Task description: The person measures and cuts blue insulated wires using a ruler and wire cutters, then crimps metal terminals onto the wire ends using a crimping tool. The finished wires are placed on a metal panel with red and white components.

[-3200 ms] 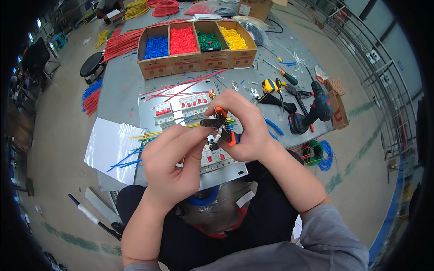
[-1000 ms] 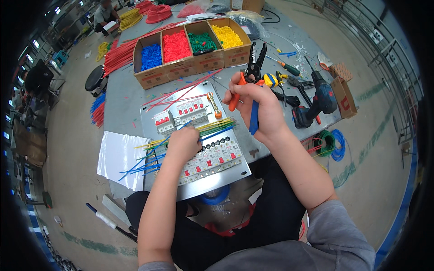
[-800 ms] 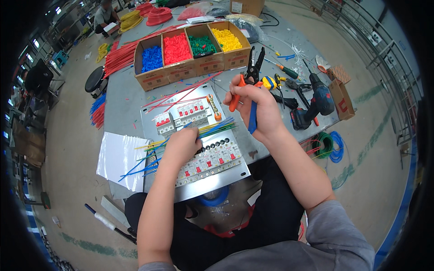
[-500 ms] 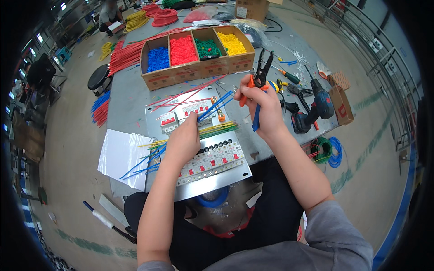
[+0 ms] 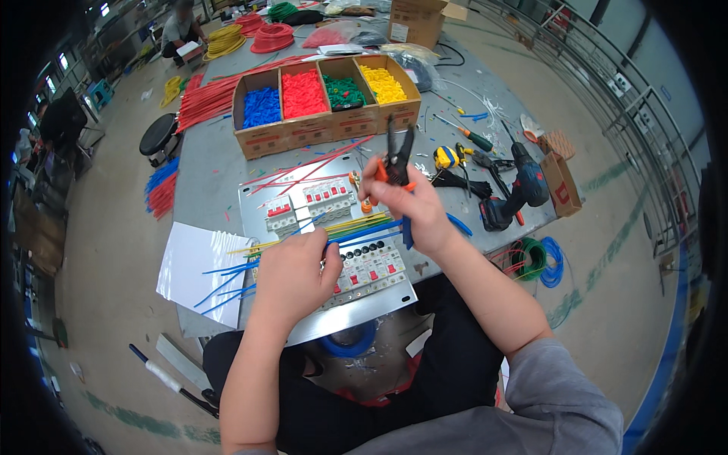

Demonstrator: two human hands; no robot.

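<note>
My left hand is closed around blue wires that run across to the right, over a metal mounting plate. In my right hand is a wire stripper, its black jaws pointing up and away. The blue wires pass by the right hand's lower fingers; whether those fingers grip them I cannot tell. Circuit breakers with red switches stand in an upper row and a lower row, the lower one partly hidden by my left hand. Yellow and green wires lie between the rows.
Beyond the plate stands a cardboard box of blue, red, green and yellow caps. A cordless drill, a screwdriver and a yellow tape measure lie to the right. White plastic bags are at left.
My right hand has moved left and nearer with the wire stripper. My left hand has come nearer to me. The blue wires have swung from slanting upward to nearly level across the plate.
</note>
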